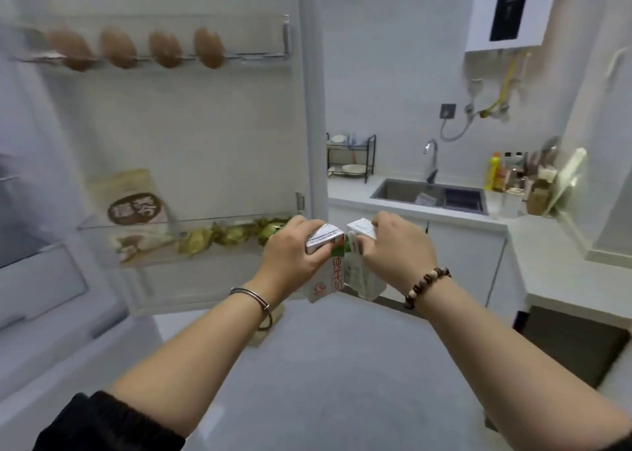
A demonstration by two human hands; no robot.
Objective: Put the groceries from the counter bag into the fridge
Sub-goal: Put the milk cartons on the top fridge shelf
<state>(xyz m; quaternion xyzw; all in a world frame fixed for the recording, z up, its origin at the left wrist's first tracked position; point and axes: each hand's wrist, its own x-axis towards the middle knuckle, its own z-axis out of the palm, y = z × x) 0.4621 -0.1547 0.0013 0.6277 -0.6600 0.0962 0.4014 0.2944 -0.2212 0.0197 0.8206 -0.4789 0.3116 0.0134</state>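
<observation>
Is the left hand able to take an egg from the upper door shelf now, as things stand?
Probably not yet. The left hand grips a carton, so it is not free. The eggs sit above it in the open door shelf, with nothing between.

Item 1: small carton (333,274), white with green and red print and a flat folded top, tilted, held in the air by the left grip (294,249) at its upper end. Item 2: second small carton (359,274), white with pale print, same size, tilted, held by the right grip (396,249) just beside the first, tops close together. Item 3: fridge door (205,126), white and open, standing behind both cartons. Its upper shelf (260,55) carries four brown eggs (164,49). Its clear lower shelf (205,252) carries a beige pouch (131,201) and green-gold wrapped pieces (232,233).
</observation>
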